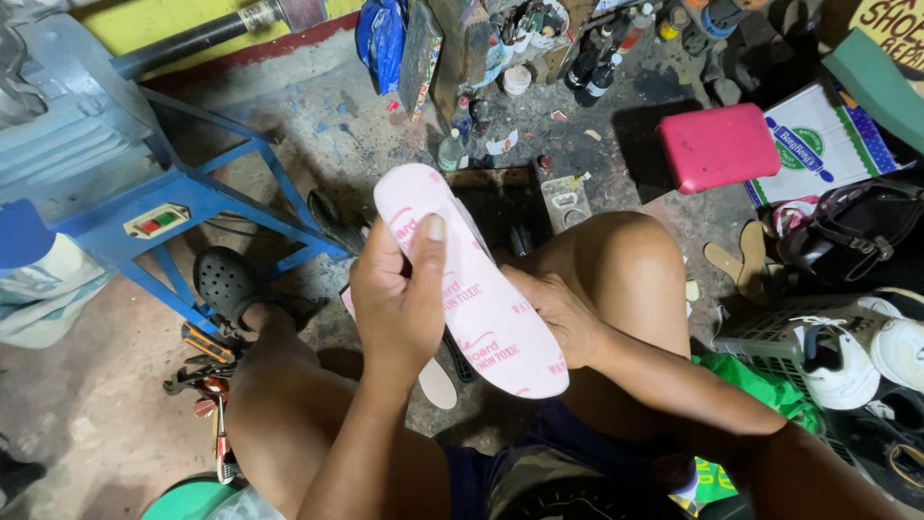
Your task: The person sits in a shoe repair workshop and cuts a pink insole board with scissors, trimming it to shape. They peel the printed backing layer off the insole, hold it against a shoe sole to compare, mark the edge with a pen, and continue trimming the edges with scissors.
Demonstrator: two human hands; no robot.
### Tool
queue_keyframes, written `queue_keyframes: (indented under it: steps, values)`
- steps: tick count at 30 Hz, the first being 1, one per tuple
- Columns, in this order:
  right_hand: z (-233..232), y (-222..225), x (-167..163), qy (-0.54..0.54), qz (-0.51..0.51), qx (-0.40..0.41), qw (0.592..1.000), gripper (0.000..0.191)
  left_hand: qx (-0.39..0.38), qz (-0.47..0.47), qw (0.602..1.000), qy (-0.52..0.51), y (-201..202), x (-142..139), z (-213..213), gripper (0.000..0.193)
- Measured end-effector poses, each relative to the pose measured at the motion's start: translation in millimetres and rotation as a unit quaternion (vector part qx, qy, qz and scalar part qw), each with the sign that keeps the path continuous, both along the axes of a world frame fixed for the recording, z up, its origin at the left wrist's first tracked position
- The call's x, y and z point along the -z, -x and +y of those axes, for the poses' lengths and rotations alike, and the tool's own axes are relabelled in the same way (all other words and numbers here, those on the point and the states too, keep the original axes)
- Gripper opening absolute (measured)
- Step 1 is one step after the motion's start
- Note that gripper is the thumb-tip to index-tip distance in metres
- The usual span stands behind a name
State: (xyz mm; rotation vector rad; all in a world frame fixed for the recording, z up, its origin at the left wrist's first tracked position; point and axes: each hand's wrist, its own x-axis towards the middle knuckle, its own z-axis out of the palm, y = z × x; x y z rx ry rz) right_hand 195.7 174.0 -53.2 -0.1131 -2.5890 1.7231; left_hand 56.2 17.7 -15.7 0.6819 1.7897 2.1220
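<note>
A pink and white insole-shaped board [481, 299] with printed lettering is held over my lap, its rounded toe pointing away from me. My left hand [399, 294] grips its left edge, thumb pressed flat on the top face. Under the board's right edge sits my right hand [563, 313], fingers curled against it and partly hidden. A second pale sole piece [438, 383] peeks out below, between my knees.
A blue metal machine stand [207, 197] is at the left, with pliers and tools [207, 371] on the floor by my black clog [226, 279]. A pink box [717, 144], sandals [852, 226], white sneakers [871, 351] in a crate and bottles [452, 149] crowd the right and far side.
</note>
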Motion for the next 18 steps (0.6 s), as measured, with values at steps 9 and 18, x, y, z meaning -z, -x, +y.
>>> queue_keyframes:
  steps: [9,18]
  values:
    - [-4,0,2,0.001,0.004,0.000,1.000,0.077,0.008,0.032,0.999,-0.015,-4,-2,-1,0.022]
    - [-2,-3,13,0.065,-0.025,0.069,0.995,0.067,0.014,0.060,0.998,0.032,-12,0,3,0.021]
